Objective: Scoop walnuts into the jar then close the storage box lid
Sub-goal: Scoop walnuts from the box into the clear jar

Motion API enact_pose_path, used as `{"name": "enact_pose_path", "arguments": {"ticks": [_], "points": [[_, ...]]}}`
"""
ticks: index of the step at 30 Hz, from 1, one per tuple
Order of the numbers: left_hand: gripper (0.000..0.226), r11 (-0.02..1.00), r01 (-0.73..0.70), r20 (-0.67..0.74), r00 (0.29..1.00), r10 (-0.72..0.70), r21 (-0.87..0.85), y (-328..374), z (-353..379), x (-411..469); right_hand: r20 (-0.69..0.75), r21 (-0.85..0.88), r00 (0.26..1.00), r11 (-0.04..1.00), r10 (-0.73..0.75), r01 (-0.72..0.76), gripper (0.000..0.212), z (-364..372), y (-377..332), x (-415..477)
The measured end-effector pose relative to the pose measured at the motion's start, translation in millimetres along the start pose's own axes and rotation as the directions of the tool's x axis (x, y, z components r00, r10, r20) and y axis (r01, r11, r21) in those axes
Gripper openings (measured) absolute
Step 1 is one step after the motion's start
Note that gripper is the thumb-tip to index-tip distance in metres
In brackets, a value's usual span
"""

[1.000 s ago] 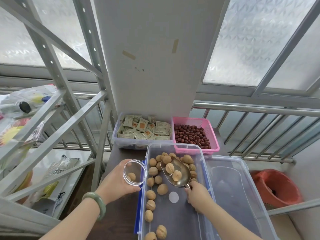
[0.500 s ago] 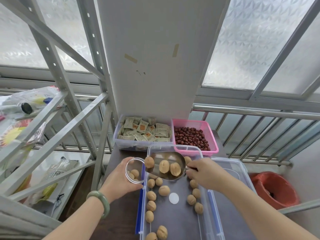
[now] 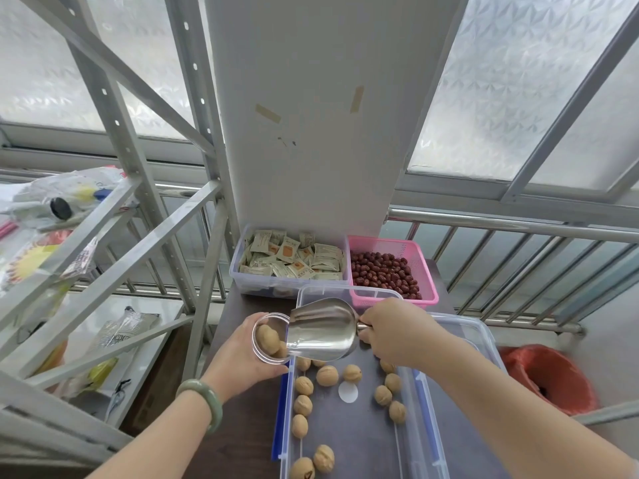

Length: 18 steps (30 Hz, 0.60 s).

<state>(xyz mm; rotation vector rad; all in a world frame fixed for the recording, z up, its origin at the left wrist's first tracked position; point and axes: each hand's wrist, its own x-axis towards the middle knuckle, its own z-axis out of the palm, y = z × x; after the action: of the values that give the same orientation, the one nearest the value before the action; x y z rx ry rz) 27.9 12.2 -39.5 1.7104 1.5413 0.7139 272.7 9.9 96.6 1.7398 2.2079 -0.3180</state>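
My left hand (image 3: 238, 357) grips a clear jar (image 3: 265, 337), tilted so its mouth faces right; walnuts show inside it. My right hand (image 3: 394, 331) holds the handle of a metal scoop (image 3: 321, 331), tipped over with its lip at the jar's mouth and its underside toward me. Below them lies the clear storage box (image 3: 423, 426) with several loose walnuts (image 3: 326, 375) on its floor. The box's clear lid (image 3: 477, 335) rests open to the right, partly under my right arm.
Behind the storage box stand a clear tub of sachets (image 3: 290, 262) and a pink basket of red dates (image 3: 392, 271). A grey metal shelf frame (image 3: 138, 236) rises at left. A railing (image 3: 518, 229) runs at right, with an orange bin (image 3: 553, 378) below it.
My right hand lifted the loaded scoop out of the box, swung it left to the jar and tipped it over. Walnuts went into the jar. My left hand stayed about where it was.
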Motion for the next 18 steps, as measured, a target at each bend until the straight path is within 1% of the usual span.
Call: {"name": "enact_pose_path", "arguments": {"ticks": [3,4,6,10,13,15,18], "points": [[0.081,0.999,0.037,0.004,0.999,-0.037,-0.028,2,-1,-3,-0.004,0.014,1.000,1.000,-0.020,0.020,0.016,0,5,-5],[0.079,0.998,0.046,0.007,0.999,-0.046,-0.035,2,-1,-4,-0.013,0.056,1.000,0.998,-0.009,0.009,0.016,2,9,-5],[0.076,0.998,0.051,0.007,0.999,-0.050,-0.042,2,0,-4,-0.035,0.158,0.998,0.986,0.060,-0.054,0.020,8,19,-4],[0.080,0.997,0.060,0.016,0.998,-0.059,-0.056,-6,3,-3,-0.004,0.228,0.973,0.947,0.232,-0.225,0.026,22,44,-1],[0.085,0.995,0.071,0.057,0.996,-0.067,-0.075,-12,3,-1,0.087,0.145,0.951,0.940,0.297,-0.307,0.022,26,54,-6],[0.091,0.993,0.083,0.084,0.994,-0.075,-0.089,-15,2,1,0.177,0.071,0.938,0.947,0.297,-0.314,0.023,32,57,-8],[0.094,0.991,0.092,0.101,0.991,-0.083,-0.092,-18,3,3,0.257,0.000,0.916,0.947,0.309,-0.320,0.016,44,59,-8]]}}
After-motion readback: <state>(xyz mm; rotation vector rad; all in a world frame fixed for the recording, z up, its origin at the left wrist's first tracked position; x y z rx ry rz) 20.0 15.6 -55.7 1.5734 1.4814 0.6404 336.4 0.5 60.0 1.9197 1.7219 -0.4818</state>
